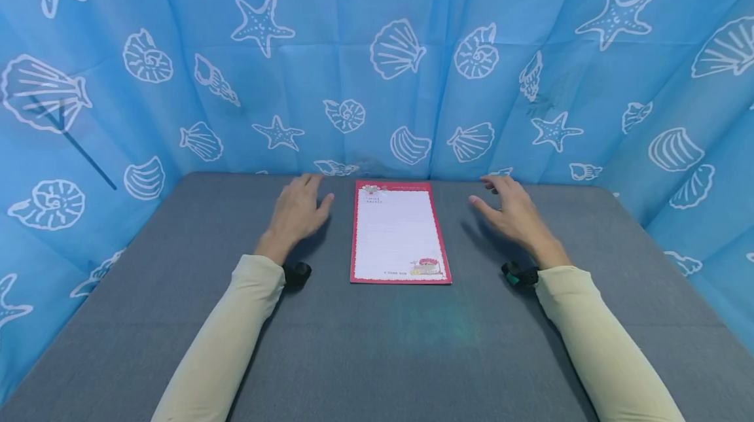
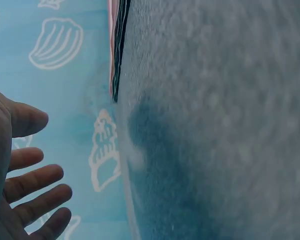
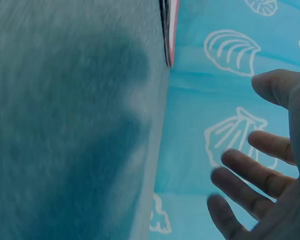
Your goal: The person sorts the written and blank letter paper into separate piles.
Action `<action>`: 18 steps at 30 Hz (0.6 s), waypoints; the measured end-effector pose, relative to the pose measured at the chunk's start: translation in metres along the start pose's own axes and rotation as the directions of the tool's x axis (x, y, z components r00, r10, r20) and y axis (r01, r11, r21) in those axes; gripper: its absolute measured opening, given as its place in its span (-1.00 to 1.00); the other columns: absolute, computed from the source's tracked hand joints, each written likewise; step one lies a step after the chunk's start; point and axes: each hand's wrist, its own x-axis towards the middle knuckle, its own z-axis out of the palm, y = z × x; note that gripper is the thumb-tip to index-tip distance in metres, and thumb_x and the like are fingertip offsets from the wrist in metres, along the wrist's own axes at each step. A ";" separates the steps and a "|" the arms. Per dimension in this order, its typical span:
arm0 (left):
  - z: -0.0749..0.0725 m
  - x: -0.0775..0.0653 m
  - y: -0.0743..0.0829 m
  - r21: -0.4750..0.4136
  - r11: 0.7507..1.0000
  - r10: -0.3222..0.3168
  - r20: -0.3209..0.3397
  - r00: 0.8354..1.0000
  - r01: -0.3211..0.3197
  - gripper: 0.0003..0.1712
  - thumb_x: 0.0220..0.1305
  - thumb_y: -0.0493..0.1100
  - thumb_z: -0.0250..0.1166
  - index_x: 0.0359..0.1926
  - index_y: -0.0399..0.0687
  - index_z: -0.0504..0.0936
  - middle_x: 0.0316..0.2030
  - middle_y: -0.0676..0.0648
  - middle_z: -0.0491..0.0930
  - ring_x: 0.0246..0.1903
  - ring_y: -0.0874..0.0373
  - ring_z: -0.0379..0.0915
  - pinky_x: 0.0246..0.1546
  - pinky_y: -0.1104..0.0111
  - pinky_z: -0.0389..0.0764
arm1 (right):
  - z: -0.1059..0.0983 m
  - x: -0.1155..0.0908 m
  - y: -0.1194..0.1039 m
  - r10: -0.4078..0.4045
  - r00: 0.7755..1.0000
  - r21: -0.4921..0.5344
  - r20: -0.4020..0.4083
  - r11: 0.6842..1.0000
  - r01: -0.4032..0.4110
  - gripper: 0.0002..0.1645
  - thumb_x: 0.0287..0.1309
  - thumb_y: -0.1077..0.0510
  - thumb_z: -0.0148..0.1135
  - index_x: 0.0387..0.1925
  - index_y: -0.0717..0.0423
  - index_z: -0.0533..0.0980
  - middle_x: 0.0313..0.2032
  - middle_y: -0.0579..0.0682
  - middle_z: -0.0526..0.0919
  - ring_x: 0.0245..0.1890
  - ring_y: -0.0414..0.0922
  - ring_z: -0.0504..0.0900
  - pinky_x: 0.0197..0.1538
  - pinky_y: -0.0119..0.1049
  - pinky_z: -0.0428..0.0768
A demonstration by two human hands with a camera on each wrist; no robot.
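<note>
A notepad [image 1: 397, 235] with a red border and a white lined page lies flat on the grey table, between the two hands. Small drawings decorate its top left and bottom right corners. To its left, the left hand [image 1: 299, 209] hovers over the table with fingers spread, touching nothing. On the other side, the right hand [image 1: 511, 211] is held the same way, apart from the pad, its thumb toward it. Both wrist views catch the pad only edge-on, as a thin stack [image 2: 119, 50] in the left one and a narrow strip [image 3: 169, 35] in the right one.
The grey table [image 1: 377, 363] runs back to a blue curtain [image 1: 330, 82] printed with white shells and starfish. Each wrist wears a black strap [image 1: 297, 275] below the hand. Shadows of the hands fall on the cloth.
</note>
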 end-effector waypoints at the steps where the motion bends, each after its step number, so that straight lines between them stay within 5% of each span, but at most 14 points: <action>1: 0.000 0.000 0.001 -0.021 1.000 -0.007 0.011 1.000 0.007 -0.41 0.49 -0.04 0.20 0.38 -0.28 0.40 0.25 -0.30 0.47 0.25 -0.24 0.38 0.24 -0.12 0.38 | 0.001 0.000 -0.001 0.003 1.000 0.027 0.007 1.000 -0.004 -0.33 0.44 -0.08 0.19 0.33 0.31 0.37 0.16 0.36 0.48 0.18 0.30 0.43 0.19 0.31 0.35; 5: 0.003 0.000 0.005 -0.146 0.988 -0.042 0.077 0.996 0.053 -0.45 0.47 -0.04 0.21 0.33 -0.25 0.46 0.12 -0.25 0.55 0.13 -0.16 0.47 0.13 -0.07 0.47 | 0.007 0.000 -0.005 0.020 0.998 0.135 0.057 0.990 -0.028 -0.45 0.43 -0.04 0.22 0.20 0.32 0.48 0.01 0.28 0.61 0.01 0.19 0.58 0.06 0.18 0.52; 11: 0.010 -0.002 0.008 -0.364 0.925 -0.037 0.195 0.980 0.108 -0.44 0.48 0.00 0.21 0.35 -0.23 0.46 0.00 -0.18 0.59 -0.02 -0.05 0.53 -0.03 0.04 0.57 | 0.017 0.001 -0.014 0.041 0.986 0.235 0.163 0.969 -0.079 -0.47 0.39 -0.06 0.27 0.14 0.29 0.55 -0.07 0.20 0.68 -0.06 0.09 0.63 -0.02 0.01 0.57; 18: 0.017 -0.003 0.014 -0.449 0.881 -0.005 0.303 0.953 0.147 -0.38 0.40 0.02 0.31 0.33 -0.24 0.48 -0.06 -0.14 0.57 -0.09 0.00 0.51 -0.10 0.16 0.56 | 0.027 -0.001 -0.019 0.027 0.959 0.330 0.281 0.936 -0.123 -0.39 0.39 -0.03 0.28 0.24 0.35 0.48 -0.09 0.16 0.67 -0.12 0.01 0.61 -0.15 -0.22 0.57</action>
